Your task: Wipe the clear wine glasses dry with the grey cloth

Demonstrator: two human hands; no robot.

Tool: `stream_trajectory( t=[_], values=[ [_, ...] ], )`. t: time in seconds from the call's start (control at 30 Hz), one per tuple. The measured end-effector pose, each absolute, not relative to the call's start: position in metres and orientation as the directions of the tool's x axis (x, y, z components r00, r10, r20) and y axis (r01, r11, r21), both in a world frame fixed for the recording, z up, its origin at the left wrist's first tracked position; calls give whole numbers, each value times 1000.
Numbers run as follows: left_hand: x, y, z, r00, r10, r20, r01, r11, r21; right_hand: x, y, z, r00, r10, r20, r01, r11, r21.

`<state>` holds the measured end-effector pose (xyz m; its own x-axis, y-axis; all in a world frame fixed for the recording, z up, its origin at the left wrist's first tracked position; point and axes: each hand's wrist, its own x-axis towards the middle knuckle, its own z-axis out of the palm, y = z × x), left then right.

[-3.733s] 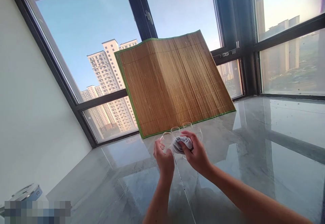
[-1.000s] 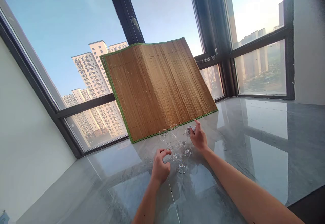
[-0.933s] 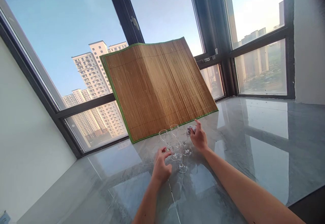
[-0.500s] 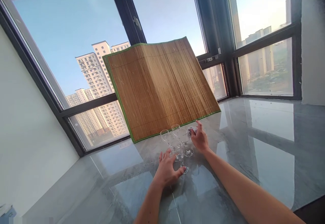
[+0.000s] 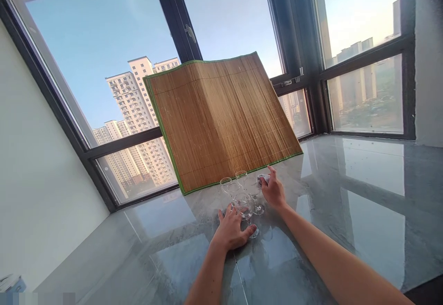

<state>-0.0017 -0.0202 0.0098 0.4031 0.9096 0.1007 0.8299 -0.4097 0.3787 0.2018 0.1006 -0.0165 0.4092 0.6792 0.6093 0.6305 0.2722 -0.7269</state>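
Note:
Several clear stemmed glasses point(image 5: 244, 206) stand in a tight cluster on the glossy grey tiled surface. At the near-left side of the cluster is my left hand point(image 5: 231, 231), its fingers spread and its thumb by the foot of the nearest glass. Whether it touches that glass I cannot tell. My right hand point(image 5: 275, 192) is just right of the cluster, with its index finger stretched out. A crumpled whitish cloth or tissue point(image 5: 263, 179) is pinched in its other fingers. The glasses overlap, so their stems are partly hidden.
Behind the glasses a brown bamboo mat point(image 5: 221, 120) with green edging leans against the window frame point(image 5: 124, 142). A white wall point(image 5: 34, 171) bounds the left side. A pale-and-blue item point(image 5: 13, 283) shows at the lower left corner.
My left hand has moved slightly right, closer to the nearest glass. The right hand stays by the cluster with the cloth or tissue. The whole view has shifted a little.

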Motion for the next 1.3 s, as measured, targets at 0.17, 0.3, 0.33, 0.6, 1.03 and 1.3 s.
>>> stream_trajectory(
  t=[0.17, 0.3, 0.33, 0.6, 1.03, 1.3],
  values=[
    [-2, -20, 9, 412, 907, 88, 834, -414, 363, 201, 100, -18, 402, 698, 592, 630, 258, -732],
    [0, -18, 11, 419, 905, 76, 838, -418, 352, 202, 100, -19, 398, 708, 583, 624, 257, -738],
    [1, -16, 11, 420, 904, 77, 839, -419, 346, 202, 100, -19, 398, 709, 582, 623, 257, -739],
    [4, 4, 5, 391, 918, 65, 864, -390, 318, 202, 100, -16, 389, 708, 590, 618, 274, -737],
    [1, 10, 1, 381, 921, 88, 877, -390, 280, 201, 100, -18, 380, 732, 565, 603, 267, -752],
    [-35, 2, 5, 381, 913, 144, 855, -408, 319, 202, 101, -20, 367, 724, 584, 612, 284, -738]
  ],
)
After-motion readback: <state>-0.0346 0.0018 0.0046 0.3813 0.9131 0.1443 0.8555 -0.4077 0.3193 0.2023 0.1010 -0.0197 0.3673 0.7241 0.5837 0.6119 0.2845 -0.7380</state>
